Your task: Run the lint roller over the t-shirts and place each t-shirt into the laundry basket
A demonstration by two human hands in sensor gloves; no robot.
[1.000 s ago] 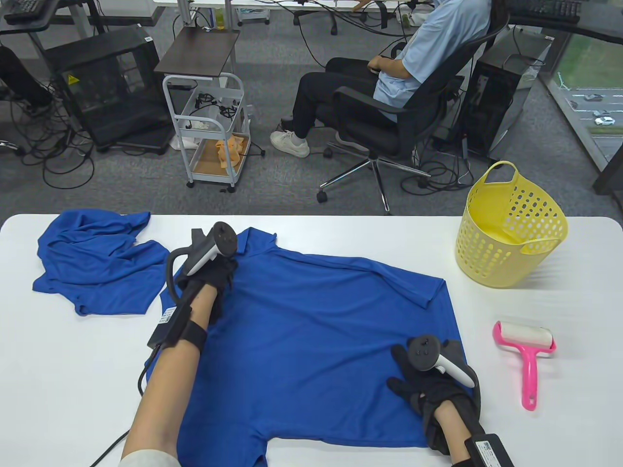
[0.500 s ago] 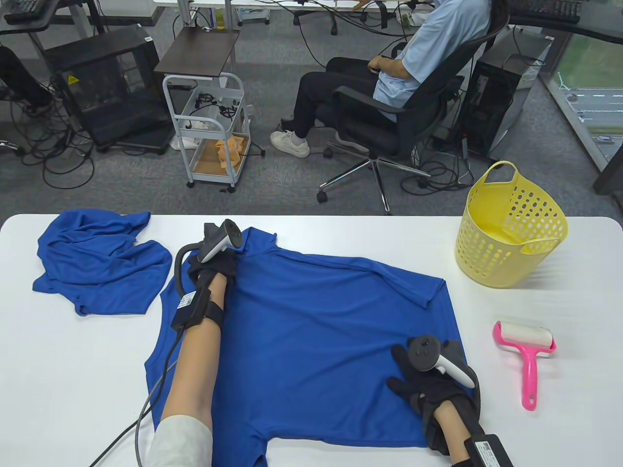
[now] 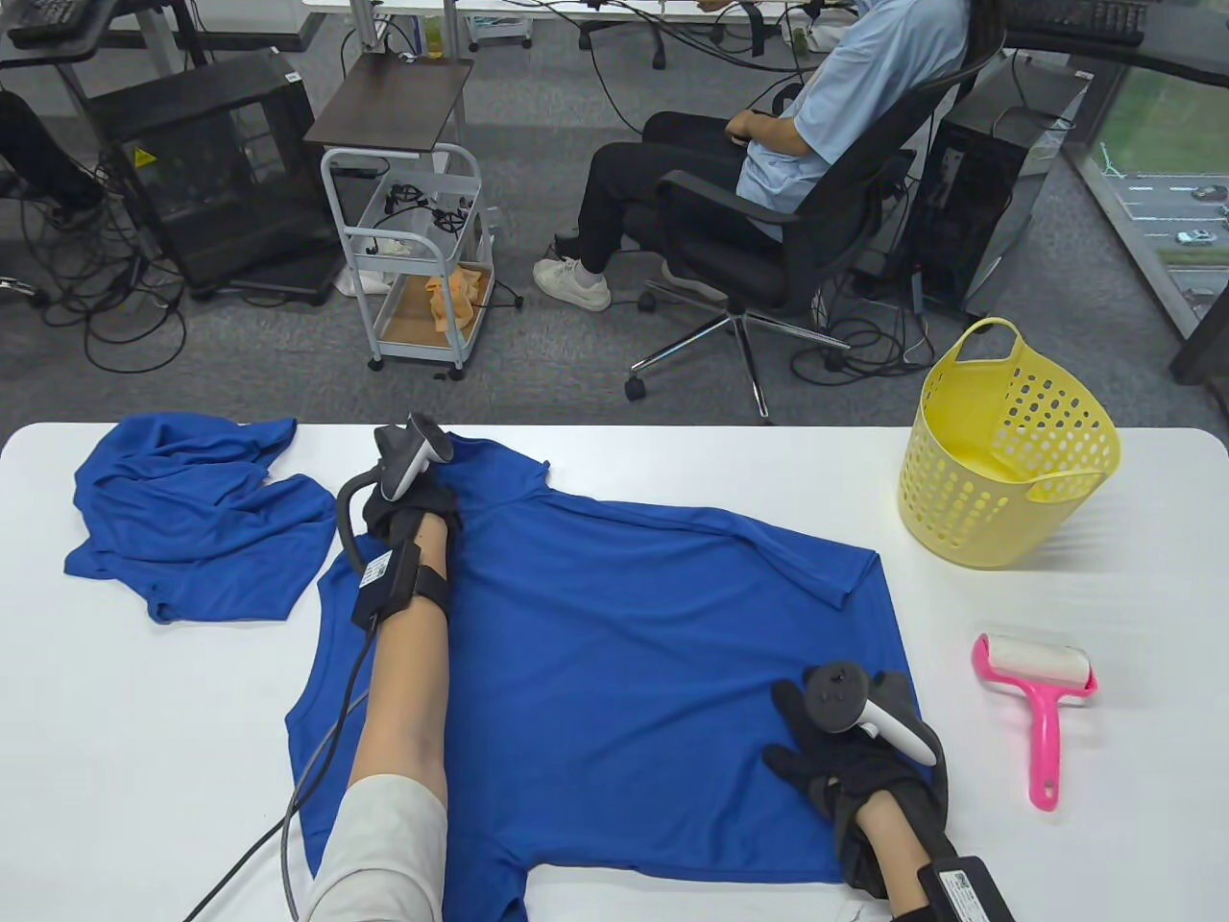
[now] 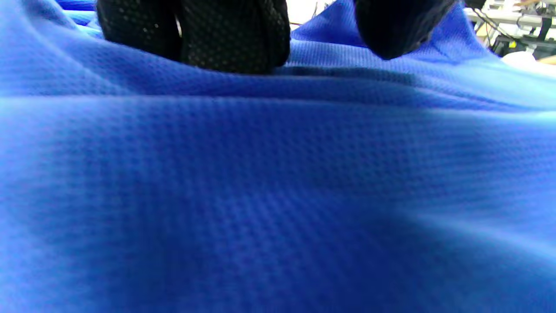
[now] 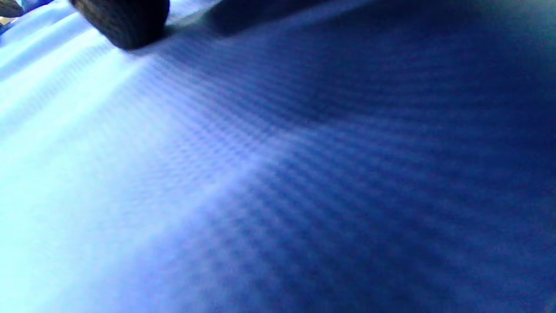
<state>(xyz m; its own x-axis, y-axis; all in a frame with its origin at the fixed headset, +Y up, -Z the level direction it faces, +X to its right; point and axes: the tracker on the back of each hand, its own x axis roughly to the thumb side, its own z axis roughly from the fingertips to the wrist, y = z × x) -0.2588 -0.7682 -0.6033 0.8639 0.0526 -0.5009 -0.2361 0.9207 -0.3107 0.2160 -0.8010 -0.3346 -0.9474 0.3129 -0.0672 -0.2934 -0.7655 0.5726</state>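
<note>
A blue t-shirt (image 3: 634, 653) lies spread flat on the white table (image 3: 144, 720). My left hand (image 3: 427, 495) is at its far left, by the collar, and pinches the cloth there. In the left wrist view the fingers (image 4: 230, 39) and thumb (image 4: 391, 30) press into a raised fold of the t-shirt (image 4: 278, 195). My right hand (image 3: 816, 759) lies flat with fingers spread on the shirt's near right corner; one fingertip (image 5: 126, 21) shows on the t-shirt (image 5: 304, 174). The pink lint roller (image 3: 1037, 691) lies on the table right of that hand, untouched.
A second blue t-shirt (image 3: 192, 519) lies crumpled at the table's far left. The yellow laundry basket (image 3: 1008, 451) stands at the far right, tilted. Beyond the table a person sits in an office chair (image 3: 768, 240) next to a white cart (image 3: 413, 259).
My left hand has moved towards the table's far edge and slightly left, drawing the shirt's collar area out with it. The right hand and the roller have not moved.
</note>
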